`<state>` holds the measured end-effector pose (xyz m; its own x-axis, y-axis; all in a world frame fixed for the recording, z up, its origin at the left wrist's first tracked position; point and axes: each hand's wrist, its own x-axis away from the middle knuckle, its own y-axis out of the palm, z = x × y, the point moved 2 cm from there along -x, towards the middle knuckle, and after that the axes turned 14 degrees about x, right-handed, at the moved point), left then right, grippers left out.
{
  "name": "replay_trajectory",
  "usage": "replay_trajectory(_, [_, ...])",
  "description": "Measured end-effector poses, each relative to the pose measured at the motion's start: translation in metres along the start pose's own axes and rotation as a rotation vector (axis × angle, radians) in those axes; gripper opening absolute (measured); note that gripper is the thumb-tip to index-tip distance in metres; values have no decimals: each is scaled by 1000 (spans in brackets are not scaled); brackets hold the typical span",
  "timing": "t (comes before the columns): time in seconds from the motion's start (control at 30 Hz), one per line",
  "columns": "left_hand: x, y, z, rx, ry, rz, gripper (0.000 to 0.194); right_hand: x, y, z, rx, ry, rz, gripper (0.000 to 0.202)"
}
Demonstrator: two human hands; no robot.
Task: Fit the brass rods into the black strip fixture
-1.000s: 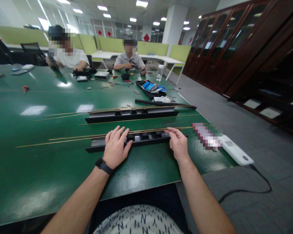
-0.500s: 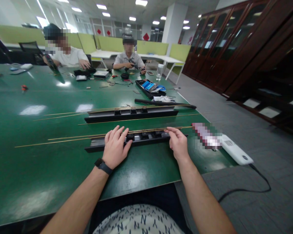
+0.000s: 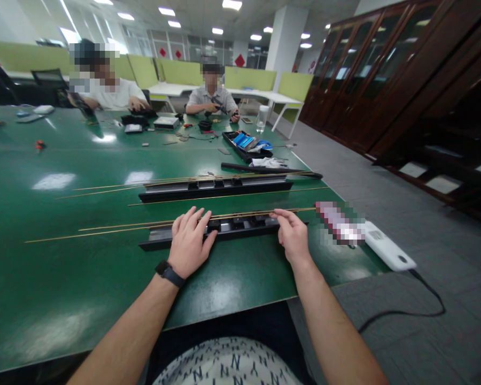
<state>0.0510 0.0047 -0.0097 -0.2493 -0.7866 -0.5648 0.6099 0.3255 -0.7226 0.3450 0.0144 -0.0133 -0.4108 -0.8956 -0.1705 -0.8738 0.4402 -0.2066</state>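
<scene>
A long black channel-shaped bar (image 3: pixel 248 230) with dark blocks inside lies across the green table in front of me. Thin brass-coloured rods (image 3: pixel 116 228) run along its far edge and stick out well past its left end. My left hand (image 3: pixel 190 235) lies over the bar's left part, fingers spread across the rods. At the right end, my right hand (image 3: pixel 292 230) pinches a rod between thumb and forefinger, its other fingers curled. Beyond them lies a second black bar (image 3: pixel 216 188) with more brass rods on and beside it.
To the right sit a pixelated pinkish object (image 3: pixel 340 222) and a white device (image 3: pixel 388 247) with a black cable. Farther back are a black tray (image 3: pixel 246 147) of blue items, white gloves (image 3: pixel 268 162) and a black tube (image 3: pixel 270 170). Two people work across the table.
My hands, the bar and the rods hold the same positions. Across the table at the left, a person's hand has shifted slightly toward the dark items.
</scene>
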Motion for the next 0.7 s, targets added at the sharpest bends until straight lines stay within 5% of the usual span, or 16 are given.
replay_trajectory(0.7, [0,-1,2,-16,8,1,51,-1,0,1,-12,-18,-3,36])
